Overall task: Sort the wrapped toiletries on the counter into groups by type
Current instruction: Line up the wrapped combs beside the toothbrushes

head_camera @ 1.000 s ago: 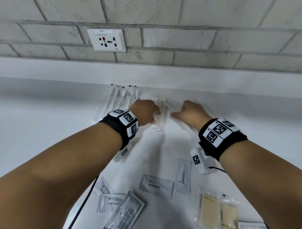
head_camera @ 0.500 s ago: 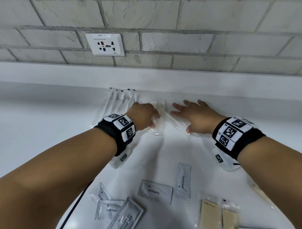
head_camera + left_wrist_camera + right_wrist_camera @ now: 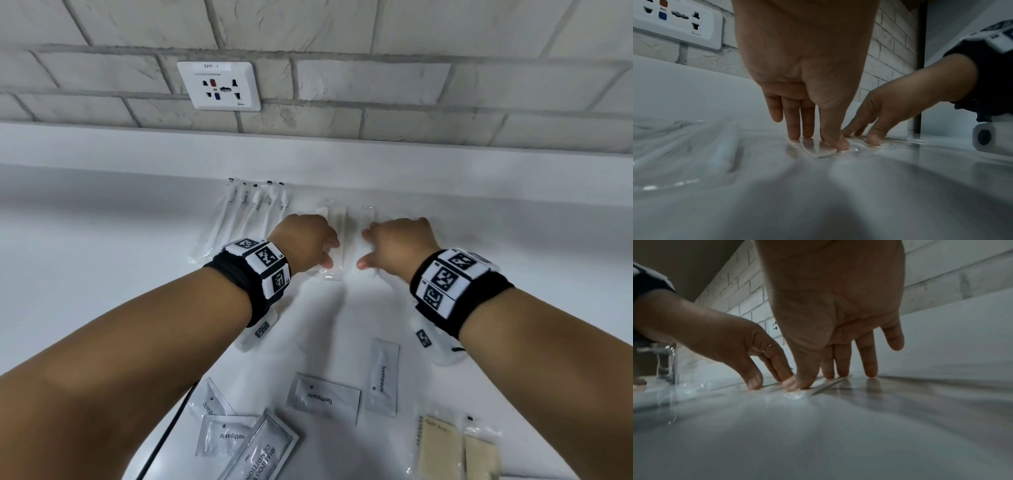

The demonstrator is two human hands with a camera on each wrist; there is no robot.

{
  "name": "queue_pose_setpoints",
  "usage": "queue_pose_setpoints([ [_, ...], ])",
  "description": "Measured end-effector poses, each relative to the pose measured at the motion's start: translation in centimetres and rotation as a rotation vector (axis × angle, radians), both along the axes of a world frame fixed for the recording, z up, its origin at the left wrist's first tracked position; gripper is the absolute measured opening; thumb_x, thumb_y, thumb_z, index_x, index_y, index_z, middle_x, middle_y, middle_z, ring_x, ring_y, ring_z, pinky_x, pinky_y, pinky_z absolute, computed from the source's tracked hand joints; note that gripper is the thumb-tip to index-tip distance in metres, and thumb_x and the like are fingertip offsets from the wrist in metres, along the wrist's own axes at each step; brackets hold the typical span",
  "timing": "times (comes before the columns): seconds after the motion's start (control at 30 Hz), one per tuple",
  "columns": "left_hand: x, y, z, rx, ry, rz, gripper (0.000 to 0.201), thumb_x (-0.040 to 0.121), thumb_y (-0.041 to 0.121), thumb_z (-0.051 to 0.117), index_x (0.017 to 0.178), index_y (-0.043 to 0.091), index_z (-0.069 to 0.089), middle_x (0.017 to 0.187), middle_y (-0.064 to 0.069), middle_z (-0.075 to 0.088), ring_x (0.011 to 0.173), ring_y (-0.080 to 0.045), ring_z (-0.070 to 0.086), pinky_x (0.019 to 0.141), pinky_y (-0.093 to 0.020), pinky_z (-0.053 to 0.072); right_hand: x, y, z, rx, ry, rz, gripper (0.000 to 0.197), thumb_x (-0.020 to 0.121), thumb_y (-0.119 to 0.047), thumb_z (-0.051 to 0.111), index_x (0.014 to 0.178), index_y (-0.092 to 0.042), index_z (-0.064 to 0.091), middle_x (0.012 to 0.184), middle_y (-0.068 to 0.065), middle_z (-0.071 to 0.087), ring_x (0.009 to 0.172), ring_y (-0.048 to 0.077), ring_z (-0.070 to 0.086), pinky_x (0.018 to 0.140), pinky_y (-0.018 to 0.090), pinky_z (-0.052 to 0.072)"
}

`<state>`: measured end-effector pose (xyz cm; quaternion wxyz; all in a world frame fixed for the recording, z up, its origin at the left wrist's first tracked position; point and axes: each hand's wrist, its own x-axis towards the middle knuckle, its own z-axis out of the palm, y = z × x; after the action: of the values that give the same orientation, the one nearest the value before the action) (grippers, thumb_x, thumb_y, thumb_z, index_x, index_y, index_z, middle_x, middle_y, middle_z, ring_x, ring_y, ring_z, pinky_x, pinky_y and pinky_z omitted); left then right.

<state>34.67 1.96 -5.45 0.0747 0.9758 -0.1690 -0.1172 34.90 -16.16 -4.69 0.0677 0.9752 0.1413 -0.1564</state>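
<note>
Both hands now flat on the comb packets at the back of the counter

The counter point(image 3: 102, 274) carries the sort: wrapped toothbrushes point(image 3: 239, 219) fanned at the back left, comb packets point(image 3: 339, 236) just beside them, toothpaste sachets point(image 3: 323, 399) and a shampoo sachet point(image 3: 260, 452) near the front, unsorted; the right hand point(image 3: 397, 240), bunched on a packet a second ago and then spread wide, has drawn in beside the left hand point(image 3: 303, 241), and both lie with straight fingers pressing down, gripping nothing; the packet that lay slanted now sits parallel to its neighbour, so I judge the comb group squared up and the front sachets due next.
</note>
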Motion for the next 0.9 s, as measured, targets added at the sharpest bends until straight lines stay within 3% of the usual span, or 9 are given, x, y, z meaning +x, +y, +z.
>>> queue_pose_setpoints([
  [0.13,0.0,0.1,-0.1,-0.017,0.005,0.004,0.044,0.078,0.039,0.072,0.121,0.031,0.064,0.123,0.007,0.058,0.115,-0.017,0.054,0.095,-0.027,0.039,0.9,0.2,0.3,-0.005,0.09,-0.007,0.058,0.086,-0.052,0.056,0.14,-0.039,0.04,0.148,-0.011,0.042,0.132,0.025,0.043,0.105,0.047,0.029],
  [0.27,-0.1,0.3,-0.1,-0.025,0.004,-0.001,0.043,0.078,0.038,0.072,0.12,0.03,0.065,0.122,0.006,0.06,0.113,-0.017,0.056,0.094,-0.027,0.04,0.7,-0.1,0.5,-0.002,0.056,0.013,0.067,0.083,-0.056,0.059,0.143,-0.045,0.033,0.155,-0.021,0.028,0.136,0.023,0.038,0.108,0.046,0.026],
  [0.7,-0.3,0.3,0.2,-0.032,0.001,-0.003,0.039,0.076,0.037,0.073,0.114,0.031,0.067,0.121,0.011,0.06,0.112,-0.013,0.056,0.097,-0.028,0.036,1.2,0.7,0.5,-0.006,0.095,-0.008,0.069,0.082,-0.052,0.059,0.145,-0.043,0.032,0.155,-0.022,0.025,0.138,0.022,0.036,0.11,0.049,0.028],
  [0.77,-0.2,0.3,0.1,-0.031,0.007,-0.003,0.039,0.076,0.037,0.073,0.114,0.031,0.067,0.122,0.011,0.06,0.113,-0.012,0.056,0.099,-0.029,0.036,0.9,0.1,0.4,0.141,0.075,-0.032,0.066,0.085,-0.044,0.063,0.145,-0.039,0.035,0.155,-0.019,0.029,0.138,0.02,0.037,0.113,0.045,0.029],
  [0.83,-0.1,0.3,0.2,-0.043,0.018,-0.003,0.037,0.077,0.037,0.073,0.113,0.03,0.068,0.123,0.011,0.06,0.115,-0.012,0.056,0.102,-0.029,0.035,1.0,-1.6,1.0,0.433,0.027,-0.173,0.056,0.087,-0.03,0.064,0.141,-0.031,0.046,0.151,-0.009,0.04,0.134,0.02,0.043,0.112,0.036,0.033],
  [0.9,0.0,0.3,0.4,-0.076,0.023,0.014,0.033,0.078,0.035,0.072,0.111,0.028,0.07,0.124,0.011,0.061,0.116,-0.011,0.055,0.103,-0.028,0.036,1.6,-4.4,1.8,0.494,-0.114,-0.284,0.041,0.091,-0.021,0.059,0.131,-0.023,0.057,0.142,0.001,0.051,0.126,0.023,0.05,0.106,0.031,0.039],
])
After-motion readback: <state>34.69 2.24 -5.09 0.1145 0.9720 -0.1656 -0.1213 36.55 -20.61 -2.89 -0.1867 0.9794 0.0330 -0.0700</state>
